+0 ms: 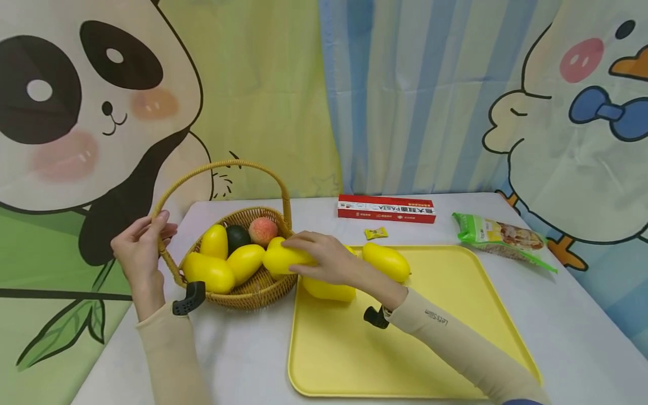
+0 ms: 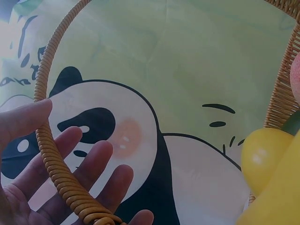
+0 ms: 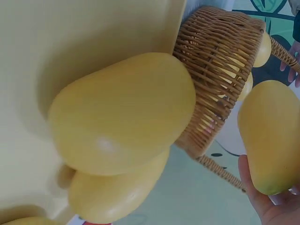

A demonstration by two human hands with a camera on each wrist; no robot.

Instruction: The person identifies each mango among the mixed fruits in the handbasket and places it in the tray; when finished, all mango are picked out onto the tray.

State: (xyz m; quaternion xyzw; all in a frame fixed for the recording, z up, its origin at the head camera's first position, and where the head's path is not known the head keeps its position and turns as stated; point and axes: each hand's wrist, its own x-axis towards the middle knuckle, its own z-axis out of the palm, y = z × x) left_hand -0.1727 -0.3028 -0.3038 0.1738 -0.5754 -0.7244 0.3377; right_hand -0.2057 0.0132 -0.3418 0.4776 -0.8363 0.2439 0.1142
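Both hands are at work at the wicker basket. Right hand (image 1: 326, 260) has its fingers curled round a smooth, glossy yellow mango (image 1: 284, 260) and holds it just over the near-right rim of the round woven wicker basket (image 1: 263, 287), at the seam between basket and tray; the right wrist view shows the same fruit (image 3: 269, 136) resting in the palm, plump at one end and tapering at the other. Left hand (image 1: 143, 243) rests on the left side of the basket's arched, cord-wrapped handle (image 1: 223, 166) — its fingers (image 2: 70, 159) lie spread and nearly straight against the coil, with the thumb on the other side, so it steadies rather than clamps.

Nearest the person lies the flat yellow plastic tray (image 1: 405, 349), its left edge touching the basket. On its far-left corner sit two more yellow mangoes: one (image 1: 329, 289) directly under the right hand, another (image 1: 386, 261) just beyond the wrist.

Inside the basket lie three further yellow mangoes (image 1: 208, 272), a dark green avocado (image 1: 237, 236) and a pink peach (image 1: 263, 230), crowded together — the held fruit hangs over their right edge.

Farther back on the pale grey table (image 1: 243, 349) are a small yellow wrapped sweet (image 1: 376, 233), a long red pasta box (image 1: 386, 208) and, well to the right, a green snack packet (image 1: 501, 239).
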